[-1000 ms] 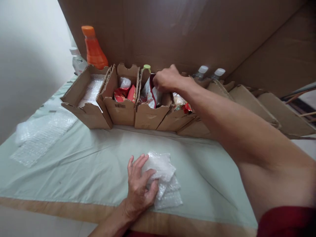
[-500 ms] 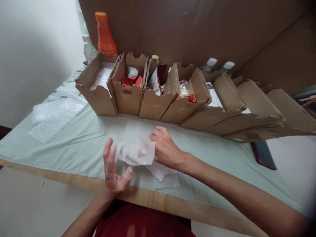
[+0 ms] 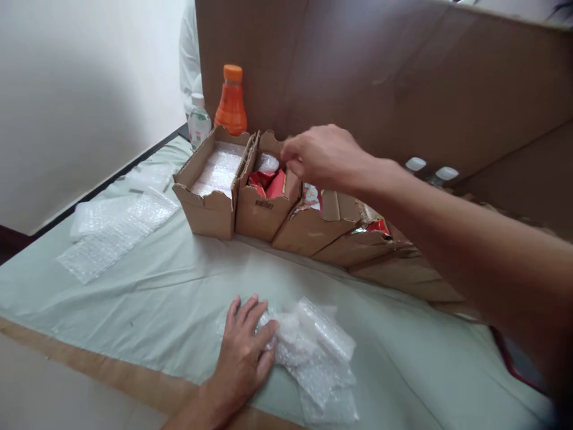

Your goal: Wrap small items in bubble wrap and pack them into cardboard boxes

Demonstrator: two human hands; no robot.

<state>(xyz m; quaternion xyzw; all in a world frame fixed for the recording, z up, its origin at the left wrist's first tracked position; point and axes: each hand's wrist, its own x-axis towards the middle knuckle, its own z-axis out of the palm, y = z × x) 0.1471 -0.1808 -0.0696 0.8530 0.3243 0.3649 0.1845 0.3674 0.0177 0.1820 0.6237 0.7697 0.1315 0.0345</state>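
Observation:
My left hand (image 3: 244,349) lies on the cloth-covered table, palm down with its fingers stretched out and a little apart. Under and beside its fingers are crumpled pieces of bubble wrap (image 3: 320,364), some clear and flat, one rolled. Above the row of cardboard boxes hovers my right hand (image 3: 322,152), between the second box (image 3: 257,218) and the third box (image 3: 308,233). Its fingers are curled in; whatever they hold, if anything, is hidden. Red packets (image 3: 271,184) and a small bubble-wrapped bundle (image 3: 268,163) sit in the second box.
The leftmost box (image 3: 203,218) holds bubble wrap sheets (image 3: 219,170). An orange bottle (image 3: 231,107) and a clear bottle (image 3: 199,122) stand behind it. More bubble wrap (image 3: 119,227) lies at the left. A large cardboard panel (image 3: 358,71) rises behind the boxes.
My right hand has left the white plastic wrapping and moved up over the boxes. My left hand has come down flat onto the bubble wrap. The camera view has shifted.

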